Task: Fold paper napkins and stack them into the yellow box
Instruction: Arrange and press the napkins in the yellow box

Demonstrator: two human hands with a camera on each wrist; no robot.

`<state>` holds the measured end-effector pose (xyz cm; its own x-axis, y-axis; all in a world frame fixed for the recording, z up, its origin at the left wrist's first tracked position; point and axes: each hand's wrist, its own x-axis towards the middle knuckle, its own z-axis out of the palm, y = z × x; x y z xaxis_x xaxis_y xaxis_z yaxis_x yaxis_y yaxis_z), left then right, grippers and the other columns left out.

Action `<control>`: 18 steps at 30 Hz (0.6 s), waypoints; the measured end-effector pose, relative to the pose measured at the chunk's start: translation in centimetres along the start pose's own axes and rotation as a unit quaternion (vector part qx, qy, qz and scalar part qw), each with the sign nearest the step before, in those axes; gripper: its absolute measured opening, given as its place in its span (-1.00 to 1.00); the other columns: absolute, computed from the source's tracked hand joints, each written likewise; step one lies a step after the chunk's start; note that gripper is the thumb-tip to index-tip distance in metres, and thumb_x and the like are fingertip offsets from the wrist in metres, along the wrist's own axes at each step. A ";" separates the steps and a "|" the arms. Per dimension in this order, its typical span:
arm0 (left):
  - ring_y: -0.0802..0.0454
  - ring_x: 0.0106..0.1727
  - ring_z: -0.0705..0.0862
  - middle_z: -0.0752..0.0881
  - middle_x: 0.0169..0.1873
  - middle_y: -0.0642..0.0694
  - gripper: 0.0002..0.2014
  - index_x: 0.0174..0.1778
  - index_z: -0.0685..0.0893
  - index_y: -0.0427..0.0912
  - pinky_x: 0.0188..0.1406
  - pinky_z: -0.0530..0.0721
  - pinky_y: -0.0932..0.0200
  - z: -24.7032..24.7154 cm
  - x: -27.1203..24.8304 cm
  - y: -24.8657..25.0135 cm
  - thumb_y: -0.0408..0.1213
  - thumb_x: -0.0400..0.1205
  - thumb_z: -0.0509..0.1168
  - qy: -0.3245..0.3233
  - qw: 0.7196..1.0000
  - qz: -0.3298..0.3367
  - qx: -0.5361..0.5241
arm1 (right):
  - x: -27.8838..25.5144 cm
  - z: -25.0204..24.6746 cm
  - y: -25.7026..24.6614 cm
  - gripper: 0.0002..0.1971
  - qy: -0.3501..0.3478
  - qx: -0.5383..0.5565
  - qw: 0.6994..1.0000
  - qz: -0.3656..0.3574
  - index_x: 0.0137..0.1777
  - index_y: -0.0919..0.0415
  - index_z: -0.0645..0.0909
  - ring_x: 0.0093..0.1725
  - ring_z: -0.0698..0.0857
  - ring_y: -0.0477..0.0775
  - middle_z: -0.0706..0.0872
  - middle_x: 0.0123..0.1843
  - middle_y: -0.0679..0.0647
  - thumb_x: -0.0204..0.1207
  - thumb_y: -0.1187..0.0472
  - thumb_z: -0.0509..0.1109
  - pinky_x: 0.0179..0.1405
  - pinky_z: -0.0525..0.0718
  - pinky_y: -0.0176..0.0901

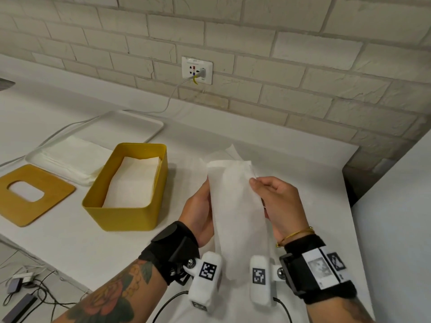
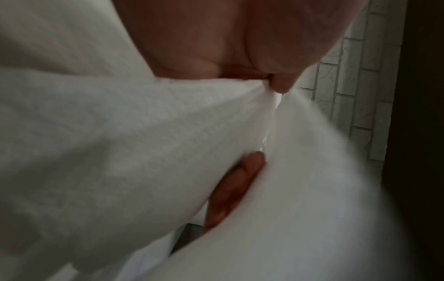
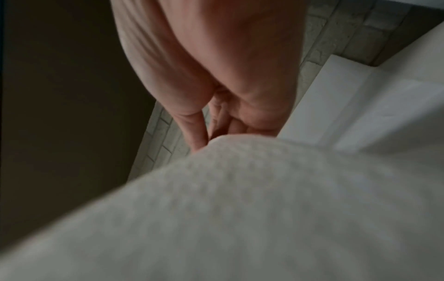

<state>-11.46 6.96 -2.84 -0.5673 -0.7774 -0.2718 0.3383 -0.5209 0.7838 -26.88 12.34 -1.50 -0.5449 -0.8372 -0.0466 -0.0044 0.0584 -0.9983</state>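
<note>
Both hands are up off the desk point(image 1: 303, 159) with one napkin point(image 1: 235, 206) hanging between them as a long, narrow, part-folded strip. The left hand point(image 1: 200, 213) takes its left edge, and the left wrist view shows a thumb and fingertip point(image 2: 283, 83) nipping the paper at a puckered point; the right hand point(image 1: 277, 203) pinches the opposite edge near the top, fingers point(image 1: 255, 183) curled in on it. So each grip is pressed together on paper, neither spread. Below the two grips the strip droops loose toward the wrists; above them the top flops a little and a second layer peeks out behind. This stuff looks featherlight, limp and easy to tear or crumple, so I'd judge the corners and the folded edge are the places to hold, lightly, with the layers kept lined up. Left of the left grip, well apart, sits the box point(image 1: 130, 217), open, with folded napkins point(image 1: 133, 183) lying flat inside. Beyond it a tray point(image 1: 149, 127) holds the unfolded stack point(image 1: 74, 155), and the lid point(image 1: 28, 206) lies flat further left.
</note>
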 end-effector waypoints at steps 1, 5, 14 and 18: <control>-0.15 0.31 0.77 0.79 0.28 -0.22 -0.47 0.41 0.70 -0.18 0.42 0.62 -0.14 -0.1 -0.1 0.0 0.11 0.83 0.02 0.002 1.000 0.000 -0.003 | 0.0 0.1 0.3 -0.95 0.011 -0.008 1.000 -0.001 -0.07 0.10 0.82 -0.14 0.76 -0.04 0.83 -0.27 -0.14 0.57 0.14 0.58 0.05 0.67 0.00; -0.04 0.17 0.84 0.85 0.17 -0.14 -0.43 0.23 0.76 -0.06 0.24 0.68 -0.07 0.0 -0.5 0.2 0.21 0.80 -0.06 -0.002 1.000 -0.007 -0.016 | 0.1 0.6 0.6 -0.93 0.043 0.003 0.999 0.000 -0.07 0.12 0.81 -0.17 0.70 -0.08 0.77 -0.31 -0.12 0.60 0.15 0.54 -0.01 0.60 -0.07; -0.16 0.24 0.81 0.82 0.21 -0.22 -0.66 0.40 0.66 -0.25 0.25 0.73 -0.08 0.0 -0.5 -0.1 -0.15 0.83 0.15 -0.006 0.997 0.000 0.079 | 0.8 0.4 0.1 -0.81 0.005 -0.064 0.997 0.035 -0.08 -0.02 0.79 0.01 0.84 0.22 0.87 -0.15 0.08 0.47 -0.10 0.61 0.19 0.79 0.25; -0.15 0.23 0.81 0.84 0.18 -0.19 -0.69 0.35 0.70 -0.22 0.34 0.70 -0.14 0.2 -0.6 0.0 -0.15 0.82 0.17 -0.010 0.994 0.012 0.108 | 1.4 0.4 -0.8 -0.85 0.026 -0.079 0.997 -0.002 -0.16 0.04 0.80 0.00 0.82 0.25 0.85 -0.14 0.12 0.56 0.00 0.55 0.18 0.79 0.30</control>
<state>-11.26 7.49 -2.57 -0.5763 -0.7804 -0.2424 0.1845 -0.4132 0.8917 -27.32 10.94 -0.79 -0.5874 -0.8084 -0.0375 -0.1352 0.1437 -0.9803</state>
